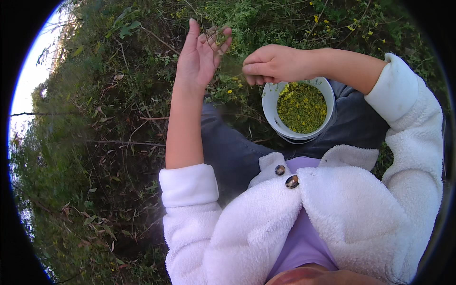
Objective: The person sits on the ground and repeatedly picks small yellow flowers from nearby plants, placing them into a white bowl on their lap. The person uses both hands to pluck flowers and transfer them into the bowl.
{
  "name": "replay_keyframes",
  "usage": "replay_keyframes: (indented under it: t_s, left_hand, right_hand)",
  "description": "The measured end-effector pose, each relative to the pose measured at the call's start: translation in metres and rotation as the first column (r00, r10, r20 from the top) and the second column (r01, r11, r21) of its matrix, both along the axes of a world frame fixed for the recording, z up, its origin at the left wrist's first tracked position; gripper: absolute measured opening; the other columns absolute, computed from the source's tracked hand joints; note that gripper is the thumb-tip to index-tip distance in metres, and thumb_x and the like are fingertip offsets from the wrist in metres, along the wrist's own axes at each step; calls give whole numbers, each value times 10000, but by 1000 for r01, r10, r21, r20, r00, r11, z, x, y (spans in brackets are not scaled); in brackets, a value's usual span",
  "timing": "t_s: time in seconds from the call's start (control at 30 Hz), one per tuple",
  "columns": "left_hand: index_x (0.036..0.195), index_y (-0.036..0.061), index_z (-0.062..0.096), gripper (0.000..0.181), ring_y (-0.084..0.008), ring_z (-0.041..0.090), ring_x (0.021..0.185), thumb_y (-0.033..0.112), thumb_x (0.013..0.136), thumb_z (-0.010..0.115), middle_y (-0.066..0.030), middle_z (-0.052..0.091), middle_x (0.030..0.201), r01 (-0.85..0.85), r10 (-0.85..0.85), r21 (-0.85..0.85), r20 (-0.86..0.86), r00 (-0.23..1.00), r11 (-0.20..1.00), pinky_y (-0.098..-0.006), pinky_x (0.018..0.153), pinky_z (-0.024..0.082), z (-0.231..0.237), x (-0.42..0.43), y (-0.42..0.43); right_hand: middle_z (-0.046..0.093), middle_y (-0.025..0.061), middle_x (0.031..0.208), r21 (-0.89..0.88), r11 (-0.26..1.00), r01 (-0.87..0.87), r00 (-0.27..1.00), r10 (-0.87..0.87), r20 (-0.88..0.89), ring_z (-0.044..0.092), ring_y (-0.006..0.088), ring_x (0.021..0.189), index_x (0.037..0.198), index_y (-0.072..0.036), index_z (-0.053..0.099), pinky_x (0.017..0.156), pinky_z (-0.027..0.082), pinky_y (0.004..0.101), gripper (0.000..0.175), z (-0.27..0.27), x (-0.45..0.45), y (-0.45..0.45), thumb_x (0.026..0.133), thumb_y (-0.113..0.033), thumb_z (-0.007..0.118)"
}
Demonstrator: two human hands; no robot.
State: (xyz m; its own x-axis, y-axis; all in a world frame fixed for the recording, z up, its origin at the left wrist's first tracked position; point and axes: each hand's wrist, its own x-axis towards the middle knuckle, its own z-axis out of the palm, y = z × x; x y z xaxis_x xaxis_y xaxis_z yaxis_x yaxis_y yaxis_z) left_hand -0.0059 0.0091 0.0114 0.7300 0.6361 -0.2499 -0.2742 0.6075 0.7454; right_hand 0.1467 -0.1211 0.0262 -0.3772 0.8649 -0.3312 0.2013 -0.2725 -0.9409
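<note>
My left hand point(205, 53) is raised palm up among green stems, its thumb apart and its fingers curled loosely around thin plant sprigs point(221, 35). To its right, my right hand point(272, 66) is bent with the fingers curled down beside the near plants; whether anything is between its fingertips cannot be told. Just below my right hand, a white plastic bucket point(268, 110) stands between my legs. Inside it lies a heap of small yellow and green flower heads point(302, 108).
Leafy plants with small yellow flowers point(316, 19) grow beyond my hands. Dry twigs point(156, 118) and tangled weeds cover the ground at the left. My legs in dark trousers point(228, 142) lie on both sides of the bucket.
</note>
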Motion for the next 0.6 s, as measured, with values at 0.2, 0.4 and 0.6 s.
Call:
replay_keyframes:
  t_s: [0.2, 0.4, 0.6]
  left_hand:
    - [1243, -78, 351, 755, -283, 461, 1154, 550, 843, 474, -196, 481, 1215, 134, -127, -43, 138, 982, 990, -423, 1042, 319, -2, 9, -19]
    - [1154, -13, 496, 263, -208, 572, 972, 123, 938, 430, -128, 569, 1116, 15, -1, 183, -76, 997, 983, -336, 901, 449, 3, 15, -31]
    - [1147, -6, 532, 273, -149, 577, 889, 84, 889, 525, -110, 601, 1067, 115, -92, 441, -72, 993, 890, -287, 805, 457, 9, 14, -37]
  right_hand:
    - [456, -36, 687, 40, 905, 424, 873, -397, -282, 395, 34, 571, 845, -52, 549, 489, 337, 166, 272, -6, 18, 20, 948, -269, 421]
    - [479, -31, 685, -25, 956, 294, 933, -292, -208, 408, 33, 567, 817, -52, 559, 483, 338, 159, 283, -14, 21, 18, 939, -280, 442]
    - [491, -30, 687, -90, 939, 333, 919, -344, -194, 413, 34, 564, 819, -47, 574, 487, 346, 169, 303, -14, 20, 19, 927, -306, 457]
